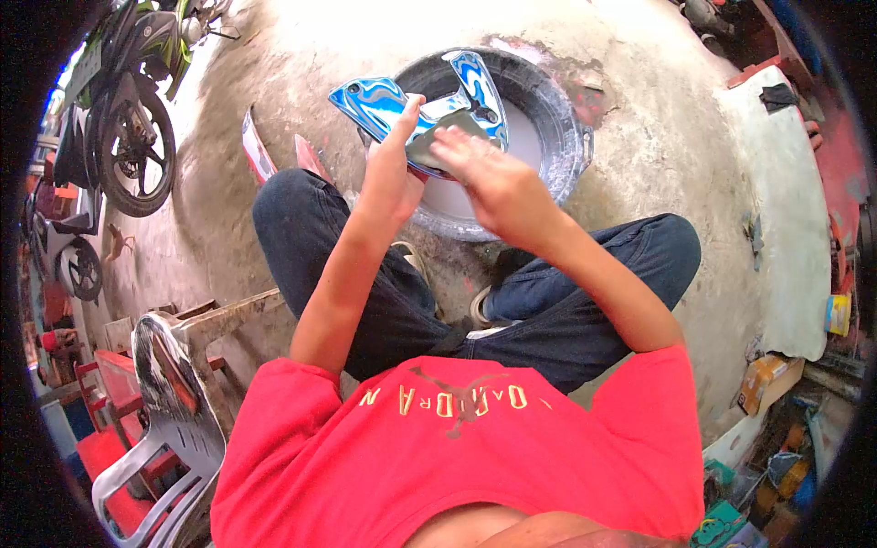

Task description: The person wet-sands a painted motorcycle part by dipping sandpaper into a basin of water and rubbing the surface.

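A blue, white and black swirl-patterned plastic panel, shaped like a motorcycle fairing piece, is held above a round black basin. My left hand grips the panel's near left side, thumb up along its edge. Against the panel's near face lies a grey-green sheet of sandpaper. My right hand presses on that sheet with its fingers laid flat and slightly blurred. Whitish liquid shows inside the basin, below the panel. The panel's underside is hidden.
Two narrow red-and-white panels lie on the concrete floor at left. Parked motorcycles stand further left. A plastic chair is beside me at lower left. Along the right are a pale slab and a cardboard box.
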`<act>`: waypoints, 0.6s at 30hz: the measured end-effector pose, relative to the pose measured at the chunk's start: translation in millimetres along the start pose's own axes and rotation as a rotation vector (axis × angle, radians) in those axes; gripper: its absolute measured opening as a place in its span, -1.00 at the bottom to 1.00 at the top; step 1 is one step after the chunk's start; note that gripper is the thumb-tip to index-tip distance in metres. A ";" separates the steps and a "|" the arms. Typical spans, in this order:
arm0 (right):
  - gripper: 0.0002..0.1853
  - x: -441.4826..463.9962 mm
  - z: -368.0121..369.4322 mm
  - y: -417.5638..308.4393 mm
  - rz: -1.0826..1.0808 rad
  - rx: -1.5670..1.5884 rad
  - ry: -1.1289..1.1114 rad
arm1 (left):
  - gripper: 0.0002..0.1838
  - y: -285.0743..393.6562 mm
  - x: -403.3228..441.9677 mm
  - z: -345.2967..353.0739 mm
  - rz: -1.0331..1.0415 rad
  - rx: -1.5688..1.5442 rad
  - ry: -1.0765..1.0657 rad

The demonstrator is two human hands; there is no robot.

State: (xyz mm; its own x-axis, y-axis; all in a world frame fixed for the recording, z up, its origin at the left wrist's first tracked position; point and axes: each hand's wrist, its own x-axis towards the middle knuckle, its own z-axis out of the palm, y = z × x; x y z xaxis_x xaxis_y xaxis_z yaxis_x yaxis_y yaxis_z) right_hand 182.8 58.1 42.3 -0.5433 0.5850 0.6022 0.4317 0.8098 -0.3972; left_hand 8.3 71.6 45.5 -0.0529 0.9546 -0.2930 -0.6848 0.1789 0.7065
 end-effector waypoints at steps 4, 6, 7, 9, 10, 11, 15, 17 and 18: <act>-0.56 6.3 -8.2 38.8 0.193 0.062 0.056 | -0.65 -3.9 1.1 0.3 0.000 -0.062 -0.001; -0.56 9.2 -11.3 47.8 0.313 0.070 0.041 | -0.64 -1.3 -4.9 5.6 -0.008 -0.071 -0.017; -0.56 9.7 -12.6 48.6 0.375 0.072 0.037 | -0.64 -0.7 -6.0 7.0 -0.015 -0.074 -0.027; -0.57 0.0 -0.4 23.4 0.083 -0.043 0.053 | -0.64 -4.3 4.0 -0.4 0.013 -0.061 -0.035; -0.51 -1.6 1.5 1.5 0.033 0.001 0.025 | -0.64 -5.3 5.6 -2.8 0.024 -0.053 -0.033; -0.51 -1.0 0.9 4.5 0.014 -0.015 0.020 | -0.65 -5.4 5.2 -4.1 0.004 -0.093 -0.065; -0.61 4.5 -11.3 51.7 0.210 0.001 0.078 | -0.60 4.4 -2.6 4.3 -0.057 -0.153 -0.121; -0.53 8.8 -19.5 57.1 0.443 -0.008 0.055 | -0.56 8.8 -5.9 4.4 -0.109 -0.207 -0.122; -0.53 4.3 -11.9 53.9 0.294 -0.054 0.095 | -0.49 9.1 -6.3 6.1 -0.098 -0.194 -0.120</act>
State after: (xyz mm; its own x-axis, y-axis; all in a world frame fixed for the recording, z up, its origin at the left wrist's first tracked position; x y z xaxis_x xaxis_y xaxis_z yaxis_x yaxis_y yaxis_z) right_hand 212.3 103.7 31.8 -0.3204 0.7850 0.5302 0.5995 0.6014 -0.5282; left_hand 6.8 68.7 57.7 0.0993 0.9585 -0.2671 -0.8097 0.2339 0.5382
